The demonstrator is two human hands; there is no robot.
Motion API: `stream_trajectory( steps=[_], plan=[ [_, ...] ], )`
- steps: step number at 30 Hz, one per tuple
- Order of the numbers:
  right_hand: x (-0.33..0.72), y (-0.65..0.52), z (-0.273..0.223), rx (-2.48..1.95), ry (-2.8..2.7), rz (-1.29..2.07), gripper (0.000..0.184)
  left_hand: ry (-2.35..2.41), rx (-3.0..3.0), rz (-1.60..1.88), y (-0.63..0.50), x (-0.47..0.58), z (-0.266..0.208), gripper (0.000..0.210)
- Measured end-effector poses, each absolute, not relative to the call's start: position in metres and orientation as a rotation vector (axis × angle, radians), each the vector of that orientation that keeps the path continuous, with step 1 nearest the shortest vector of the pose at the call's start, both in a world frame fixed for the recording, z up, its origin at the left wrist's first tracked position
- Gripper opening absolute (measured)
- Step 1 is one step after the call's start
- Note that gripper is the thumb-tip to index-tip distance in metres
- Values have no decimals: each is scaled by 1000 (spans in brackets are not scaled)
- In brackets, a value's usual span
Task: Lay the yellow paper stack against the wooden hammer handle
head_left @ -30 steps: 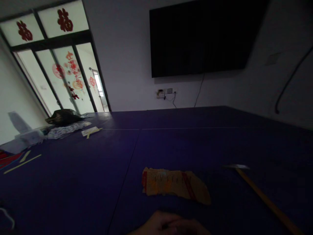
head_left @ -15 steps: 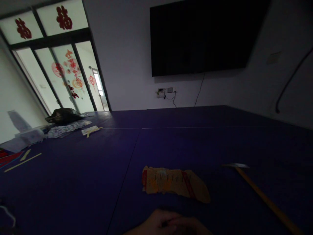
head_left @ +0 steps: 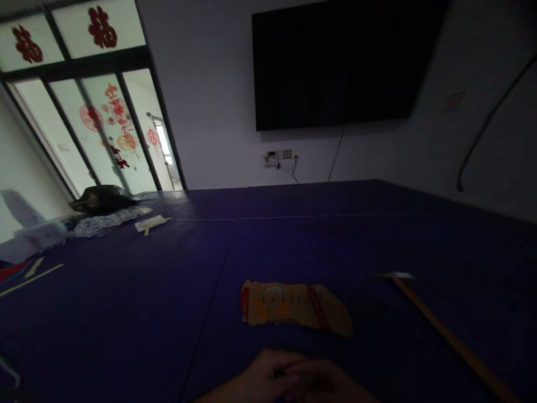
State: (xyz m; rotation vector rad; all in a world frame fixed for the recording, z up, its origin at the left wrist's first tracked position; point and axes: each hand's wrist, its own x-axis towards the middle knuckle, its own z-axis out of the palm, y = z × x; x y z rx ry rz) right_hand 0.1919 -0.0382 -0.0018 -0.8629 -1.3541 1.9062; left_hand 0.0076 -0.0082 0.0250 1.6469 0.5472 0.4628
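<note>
At the bottom centre my left hand [head_left: 266,372] and my right hand [head_left: 321,380] are folded together, fingers curled and touching. I see no object between them, though the light is dim and the palms are hidden. Just beyond them on the dark blue-purple table [head_left: 159,313] lies a ragged tan piece of cardboard [head_left: 289,304] with red bands and a row of short, dark, nail-like marks. To the right rests a hammer [head_left: 444,330], its metal head pointing away and its wooden handle running toward the lower right. Neither hand touches the cardboard or the hammer.
A black bag [head_left: 103,198], printed sheets [head_left: 107,221] and a white pad [head_left: 150,223] with yellowish strips lie at the far left. Nearer the left edge is a thin yellow strip [head_left: 33,280]. A large screen [head_left: 339,67] hangs on the wall.
The view has turned slightly, so the table items sit a little further left and the cardboard and hammer a little higher. My hands stay folded together, showing slightly more of themselves.
</note>
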Motion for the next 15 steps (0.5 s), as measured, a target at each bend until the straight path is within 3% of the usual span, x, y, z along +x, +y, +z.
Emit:
stream_trajectory(
  steps=[15],
  plan=[
    [191,-37,-8,-773,-1345,1904,33,479,1626,472,-9,7,24,54]
  ],
)
